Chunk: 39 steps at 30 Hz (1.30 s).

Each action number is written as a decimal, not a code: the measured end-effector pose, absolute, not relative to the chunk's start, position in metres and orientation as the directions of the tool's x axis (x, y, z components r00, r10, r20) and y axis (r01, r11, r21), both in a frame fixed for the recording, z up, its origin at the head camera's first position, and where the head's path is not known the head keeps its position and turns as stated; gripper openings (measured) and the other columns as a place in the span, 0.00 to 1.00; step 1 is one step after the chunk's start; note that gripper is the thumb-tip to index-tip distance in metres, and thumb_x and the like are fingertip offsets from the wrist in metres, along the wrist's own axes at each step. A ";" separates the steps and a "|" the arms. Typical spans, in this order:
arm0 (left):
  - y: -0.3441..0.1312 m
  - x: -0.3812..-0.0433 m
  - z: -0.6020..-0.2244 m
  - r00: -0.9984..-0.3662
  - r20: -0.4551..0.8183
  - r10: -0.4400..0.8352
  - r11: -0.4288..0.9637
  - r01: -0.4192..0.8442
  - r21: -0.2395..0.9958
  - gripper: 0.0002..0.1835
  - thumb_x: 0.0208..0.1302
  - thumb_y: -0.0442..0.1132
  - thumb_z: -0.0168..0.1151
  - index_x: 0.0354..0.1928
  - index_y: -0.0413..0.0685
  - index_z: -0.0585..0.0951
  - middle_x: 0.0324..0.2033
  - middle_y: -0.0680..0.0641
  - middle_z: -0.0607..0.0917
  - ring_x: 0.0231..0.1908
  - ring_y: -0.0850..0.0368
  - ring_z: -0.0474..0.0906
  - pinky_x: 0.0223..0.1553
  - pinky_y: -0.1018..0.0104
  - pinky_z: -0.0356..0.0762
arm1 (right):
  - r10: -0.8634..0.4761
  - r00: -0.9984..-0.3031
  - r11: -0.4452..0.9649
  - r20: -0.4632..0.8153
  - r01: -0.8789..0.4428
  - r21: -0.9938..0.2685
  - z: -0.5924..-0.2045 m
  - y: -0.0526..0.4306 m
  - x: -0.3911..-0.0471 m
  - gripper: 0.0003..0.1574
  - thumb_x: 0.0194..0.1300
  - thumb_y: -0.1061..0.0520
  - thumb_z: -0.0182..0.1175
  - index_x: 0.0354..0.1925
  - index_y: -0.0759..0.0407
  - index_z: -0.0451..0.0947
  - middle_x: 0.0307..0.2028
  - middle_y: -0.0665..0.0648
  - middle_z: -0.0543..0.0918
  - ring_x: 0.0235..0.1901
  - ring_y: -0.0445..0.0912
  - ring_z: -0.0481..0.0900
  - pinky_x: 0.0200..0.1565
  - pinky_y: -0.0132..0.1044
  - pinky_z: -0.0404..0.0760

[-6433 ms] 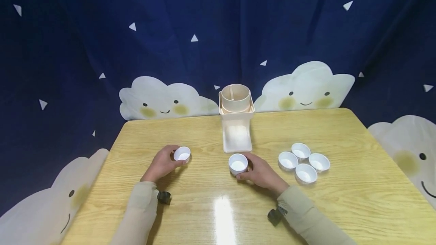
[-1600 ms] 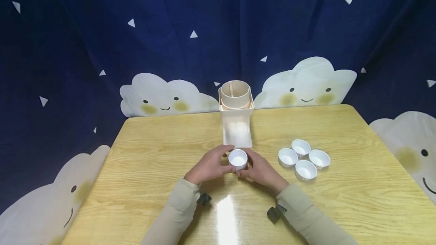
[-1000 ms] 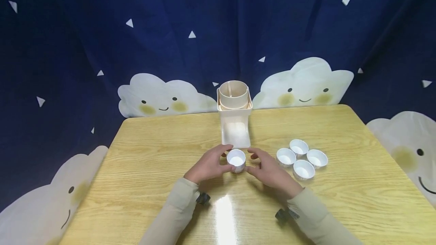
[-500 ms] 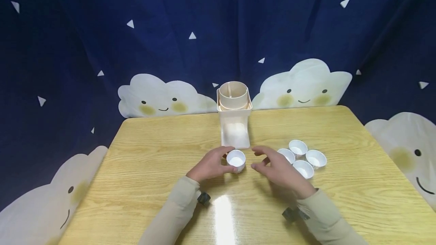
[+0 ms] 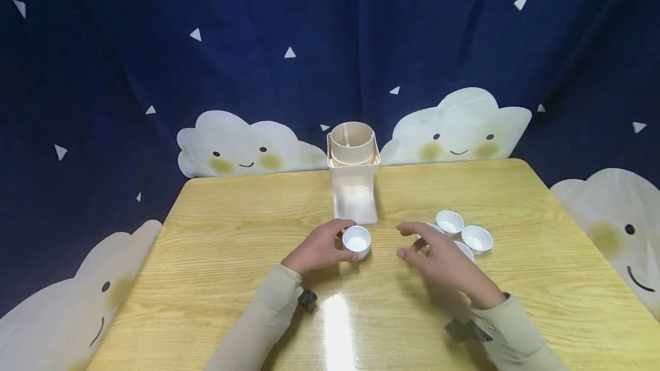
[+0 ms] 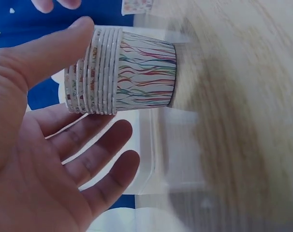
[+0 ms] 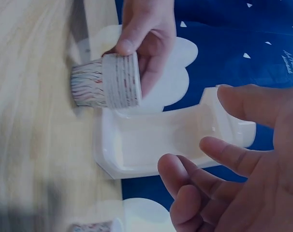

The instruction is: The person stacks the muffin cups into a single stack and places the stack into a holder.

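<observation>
A stack of nested paper cups (image 5: 357, 241), white inside with coloured wavy lines on the lowest one (image 6: 146, 72), stands just in front of the cream holder. My left hand (image 5: 321, 248) grips it near the rims, thumb on one side and fingers on the other. My right hand (image 5: 442, 257) is off to the right of the stack, thumb and fingers apart, holding nothing. Beyond and partly beneath it in the head view are several white paper cups, including a far one (image 5: 450, 222) and a right one (image 5: 476, 239); the hand covers parts of the others.
The cream plastic holder (image 5: 356, 202), with a round tube (image 5: 353, 150) on top, stands at the middle of the wooden table's (image 5: 242, 205) back edge. A dark blue curtain (image 5: 258, 33) with cloud prints hangs behind.
Earlier my left hand brought a cup in from the left to the cup my right hand held. Since then the right hand has let go and moved right; the left still holds the stack.
</observation>
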<state>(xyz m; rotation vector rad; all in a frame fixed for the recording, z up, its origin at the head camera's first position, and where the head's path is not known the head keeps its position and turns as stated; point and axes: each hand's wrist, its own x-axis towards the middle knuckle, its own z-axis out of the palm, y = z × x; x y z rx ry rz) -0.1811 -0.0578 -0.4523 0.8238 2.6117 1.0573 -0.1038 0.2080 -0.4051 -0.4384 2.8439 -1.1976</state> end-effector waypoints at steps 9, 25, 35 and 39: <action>-0.057 -0.183 -0.457 -0.822 0.020 0.569 0.564 0.407 0.718 0.34 0.53 0.43 0.76 0.63 0.51 0.76 0.53 0.52 0.82 0.45 0.58 0.76 0.49 0.65 0.75 | -0.188 -0.969 0.693 0.157 -0.245 -0.678 -0.387 0.234 -0.089 0.27 0.67 0.52 0.64 0.61 0.59 0.74 0.55 0.61 0.82 0.38 0.35 0.80 0.35 0.30 0.78; -0.057 -0.184 -0.459 -0.821 0.001 0.571 0.544 0.379 0.749 0.29 0.55 0.44 0.75 0.60 0.56 0.77 0.47 0.54 0.83 0.43 0.58 0.76 0.46 0.64 0.75 | -0.045 -0.982 0.752 0.184 -0.155 -0.641 -0.365 0.301 -0.076 0.29 0.71 0.50 0.60 0.66 0.55 0.69 0.59 0.63 0.78 0.39 0.16 0.70 0.35 0.25 0.77; -0.054 -0.184 -0.459 -0.817 -0.023 0.576 0.570 0.382 0.728 0.36 0.54 0.47 0.76 0.65 0.52 0.73 0.50 0.53 0.82 0.46 0.57 0.76 0.47 0.64 0.75 | 0.027 -0.992 0.800 0.120 -0.050 -0.598 -0.368 0.328 -0.070 0.34 0.71 0.46 0.59 0.69 0.58 0.66 0.62 0.69 0.75 0.37 0.15 0.64 0.31 0.28 0.75; -0.052 -0.184 -0.458 -0.820 -0.022 0.572 0.568 0.377 0.732 0.37 0.54 0.48 0.76 0.66 0.52 0.73 0.49 0.52 0.82 0.46 0.57 0.76 0.47 0.63 0.75 | 0.051 -0.994 0.811 0.100 -0.018 -0.584 -0.371 0.337 -0.068 0.36 0.72 0.44 0.57 0.70 0.59 0.64 0.62 0.69 0.75 0.41 0.25 0.73 0.31 0.27 0.75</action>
